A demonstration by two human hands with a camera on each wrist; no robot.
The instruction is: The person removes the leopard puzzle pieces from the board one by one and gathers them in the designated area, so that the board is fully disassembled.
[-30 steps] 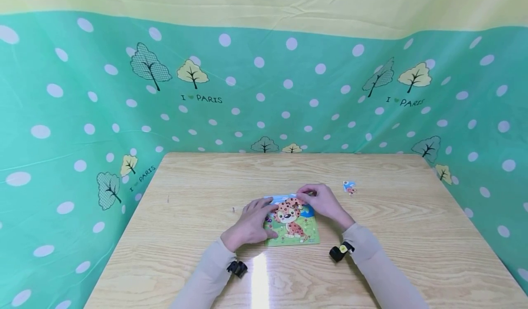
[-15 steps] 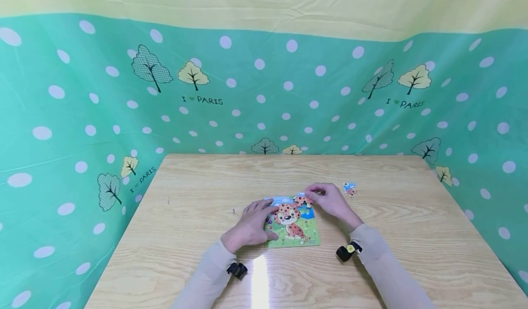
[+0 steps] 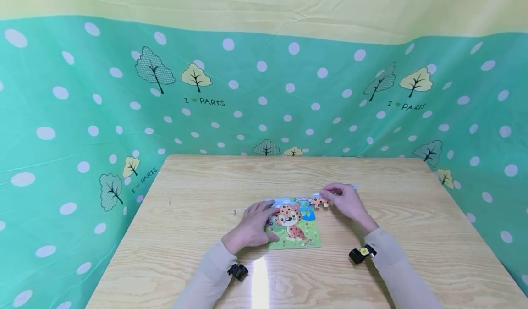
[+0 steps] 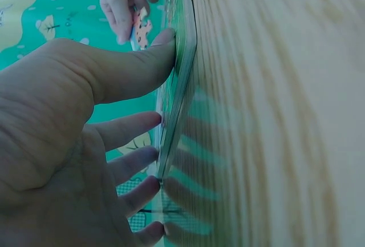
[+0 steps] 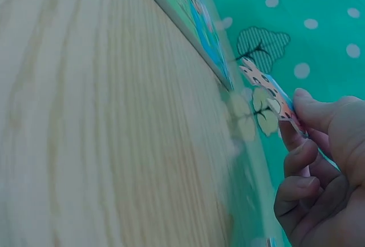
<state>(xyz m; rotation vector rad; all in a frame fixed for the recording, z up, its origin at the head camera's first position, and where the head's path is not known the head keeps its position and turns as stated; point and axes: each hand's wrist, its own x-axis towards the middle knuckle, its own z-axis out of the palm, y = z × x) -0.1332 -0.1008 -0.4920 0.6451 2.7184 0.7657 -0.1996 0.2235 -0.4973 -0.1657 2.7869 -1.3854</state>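
Observation:
A leopard-cub jigsaw puzzle board [image 3: 300, 234] lies on the table, green below and blue above. My left hand [image 3: 252, 225] rests on its left side. In the left wrist view, the thumb [image 4: 137, 70] presses on the board and the other fingertips touch the edge area, fairly straight. My right hand [image 3: 348, 206] pinches a spotted orange puzzle piece [image 3: 318, 202] between thumb and fingers. That piece is raised off the table in the right wrist view, apart from the board [image 5: 188, 30], at its upper right corner.
Past my right hand a blue bit of a loose piece [image 3: 355, 187] peeks out, mostly hidden. A tiny scrap [image 3: 234, 212] lies left of the board. The wooden table [image 3: 198, 180] meets a green dotted curtain [image 3: 231, 121] at the back and sides.
My right hand has lifted the spotted piece from the board's upper right and carried it rightward, now covering most of the loose pieces there. The left hand stays put.

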